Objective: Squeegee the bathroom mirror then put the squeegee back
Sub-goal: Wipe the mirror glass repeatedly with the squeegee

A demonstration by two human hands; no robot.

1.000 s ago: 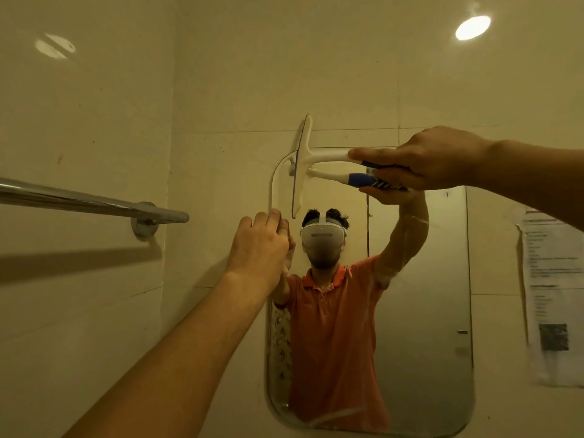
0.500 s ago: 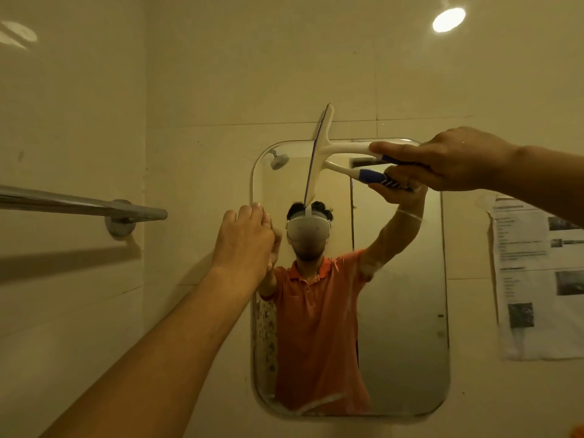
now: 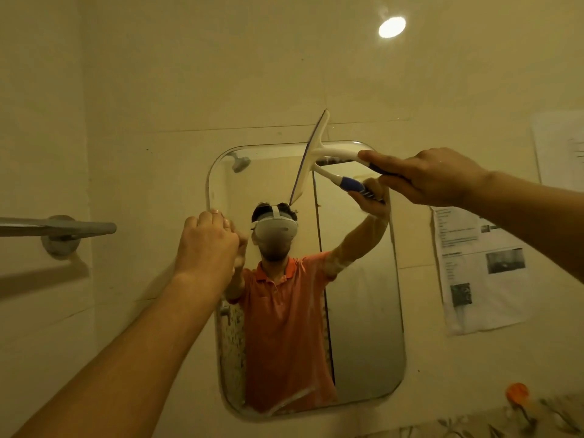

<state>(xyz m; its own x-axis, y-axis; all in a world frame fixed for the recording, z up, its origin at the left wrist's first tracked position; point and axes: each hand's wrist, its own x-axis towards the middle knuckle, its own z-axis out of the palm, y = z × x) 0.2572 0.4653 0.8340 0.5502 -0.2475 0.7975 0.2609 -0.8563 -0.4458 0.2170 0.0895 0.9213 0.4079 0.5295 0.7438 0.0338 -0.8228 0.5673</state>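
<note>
1. Right hand (image 3: 433, 175) is up around 2 o'clock in the frame, fingers wrapped tight around the blue-and-white handle of the squeegee (image 3: 311, 159). Definitely clamped on it.
2. The squeegee blade stands nearly upright, tilted a bit, with its top end poking past the mirror's top edge onto the tile and its lower end down over the glass near the reflected head. The blade edge looks pressed against the mirror (image 3: 363, 311), though I can't fully tell whether it touches along its whole length.
3. The mirror is a rounded-corner rectangle on the tiled wall (image 3: 221, 74), sitting center to about 5 o'clock in the view. The squeegee is at its upper middle, roughly 12 o'clock on the mirror.
4. Left hand (image 3: 207, 245) is at the mirror's left edge, around 9 o'clock on it, fingers curled together with the tips against the rim or the glass. It isn't holding anything that I can see.
5. Towel bar (image 3: 63, 229) sticks in from 9 o'clock of the frame, well apart from the mirror.
6. A printed paper sheet (image 3: 480, 267) is stuck on the wall just beside the mirror's right side, at about 3 o'clock.
7. Something small and orange (image 3: 517, 393) sits low at 4 o'clock, too blurry to name.
8. A round bright spot of light (image 3: 392, 26) shows on the tile at about 1 o'clock.
</note>
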